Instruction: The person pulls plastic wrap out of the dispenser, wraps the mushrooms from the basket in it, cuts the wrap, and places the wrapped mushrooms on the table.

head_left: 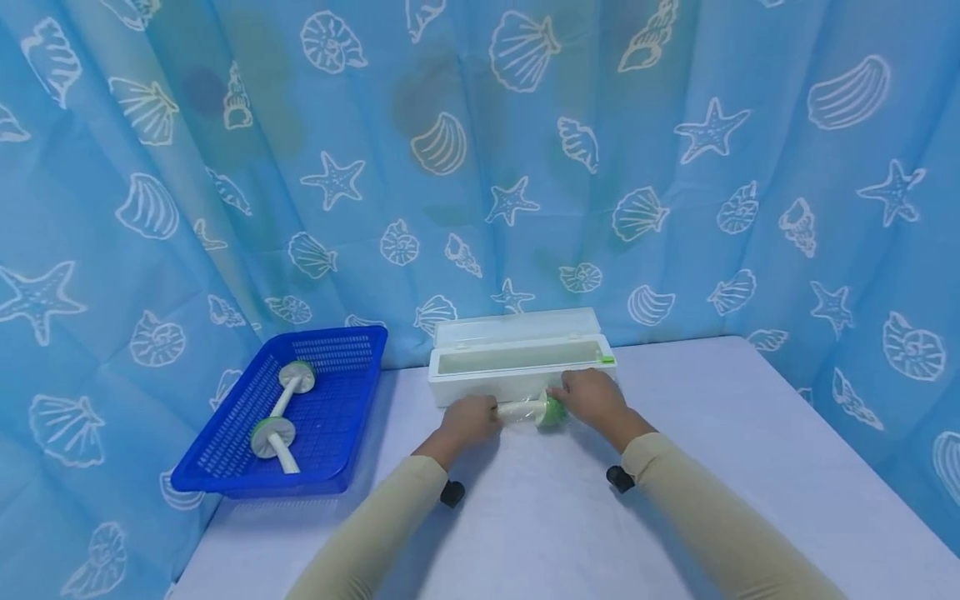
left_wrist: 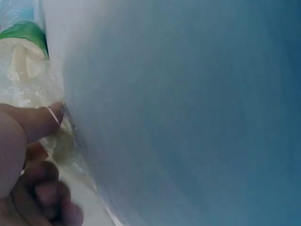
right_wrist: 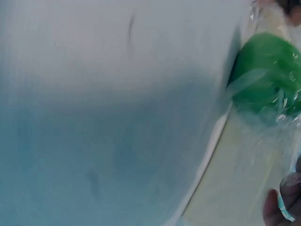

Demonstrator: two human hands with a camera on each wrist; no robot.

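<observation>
A white-handled piece with a round green head [head_left: 551,412] lies in a clear plastic bag [head_left: 521,410] on the table, just before an open white box [head_left: 480,387]. My left hand [head_left: 468,421] pinches the bag by the handle end; in the left wrist view its thumb [left_wrist: 40,121] presses on the plastic. At the green end, my right hand [head_left: 596,402] holds the bag's other end. The right wrist view shows the green head [right_wrist: 265,77] under the plastic, with only a few curled fingertips [right_wrist: 271,207] visible at the lower right.
The box's lid [head_left: 517,327] stands raised at the back, with a small green tab [head_left: 607,359] on the right rim. On the left, a blue basket [head_left: 352,442] holds similar white-handled pieces [head_left: 272,437] with round discs. A seashell-print curtain [head_left: 465,208] hangs behind the white-covered table [head_left: 540,517].
</observation>
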